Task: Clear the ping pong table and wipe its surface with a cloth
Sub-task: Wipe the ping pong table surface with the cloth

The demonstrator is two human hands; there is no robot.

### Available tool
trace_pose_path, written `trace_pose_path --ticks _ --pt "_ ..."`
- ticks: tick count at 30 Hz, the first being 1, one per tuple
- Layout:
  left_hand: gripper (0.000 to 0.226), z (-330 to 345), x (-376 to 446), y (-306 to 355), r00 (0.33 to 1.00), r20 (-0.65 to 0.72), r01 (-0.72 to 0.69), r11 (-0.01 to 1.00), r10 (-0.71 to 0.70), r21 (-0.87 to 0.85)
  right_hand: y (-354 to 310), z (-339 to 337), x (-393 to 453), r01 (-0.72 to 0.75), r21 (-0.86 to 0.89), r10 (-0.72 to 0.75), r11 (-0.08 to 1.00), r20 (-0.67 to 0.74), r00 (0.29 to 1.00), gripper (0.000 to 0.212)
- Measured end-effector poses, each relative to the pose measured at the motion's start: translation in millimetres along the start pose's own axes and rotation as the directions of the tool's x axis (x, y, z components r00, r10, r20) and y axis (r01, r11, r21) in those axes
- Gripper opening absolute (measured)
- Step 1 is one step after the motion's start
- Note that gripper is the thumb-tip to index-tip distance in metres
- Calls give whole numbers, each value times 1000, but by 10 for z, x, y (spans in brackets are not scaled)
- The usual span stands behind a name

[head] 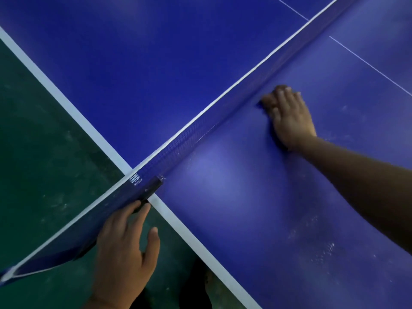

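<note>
The blue ping pong table (234,208) fills most of the view, and its net (225,101) crosses it diagonally. My right hand (289,117) lies flat on the near half, close beside the net, fingers straight and pressing down. A sliver of dark blue cloth (260,105) shows at my fingertips; the rest is hidden under the hand. My left hand (124,248) is off the table's side edge, with straight fingers touching the net's black post clamp (148,190). White dust specks (323,248) lie on the near half at the lower right.
The net's end (66,237) sticks out past the table's white side line (189,235) over the dark green floor (44,152). Thin white centre lines (367,63) run across the table's halves on the right.
</note>
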State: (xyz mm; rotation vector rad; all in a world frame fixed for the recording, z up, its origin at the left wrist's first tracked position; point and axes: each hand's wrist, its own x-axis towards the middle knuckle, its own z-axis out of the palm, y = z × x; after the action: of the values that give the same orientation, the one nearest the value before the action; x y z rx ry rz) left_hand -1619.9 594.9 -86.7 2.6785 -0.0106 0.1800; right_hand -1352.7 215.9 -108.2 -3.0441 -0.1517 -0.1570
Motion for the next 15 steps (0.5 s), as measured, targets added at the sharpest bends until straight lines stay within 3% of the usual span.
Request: trace_pose_path --ticks 2,4,5,7,9,11,13,15 --pt "48 -2 7 -6 1000 -19 -7 1000 7 0 149 -27 409 -214 11 214 977 31 976 63" --pt "48 5 6 -7 1000 -19 7 1000 -7 6 -52 -22 564 -244 16 243 970 31 970 61" --pt "48 16 -7 -11 1000 -13 14 1000 -14 10 -240 -18 526 -174 26 173 984 24 985 61" --pt "47 39 -28 -13 1000 -9 24 1000 -24 1 -709 -6 156 102 26 -102 994 21 995 58" --pt "46 64 -51 -15 999 -12 30 999 -31 -21 -1185 -32 -592 346 39 -348 937 140 927 59" --pt "46 74 -54 -25 999 -20 39 999 -39 -33 -1365 -103 -1076 460 134 -480 878 236 845 59" --pt "46 52 -44 -28 999 -17 40 999 -40 -29 -1191 -104 -895 454 106 -466 885 213 859 60" --pt "45 11 -18 -27 1000 -5 29 999 -29 -15 -911 -115 -357 239 52 -244 970 140 960 62"
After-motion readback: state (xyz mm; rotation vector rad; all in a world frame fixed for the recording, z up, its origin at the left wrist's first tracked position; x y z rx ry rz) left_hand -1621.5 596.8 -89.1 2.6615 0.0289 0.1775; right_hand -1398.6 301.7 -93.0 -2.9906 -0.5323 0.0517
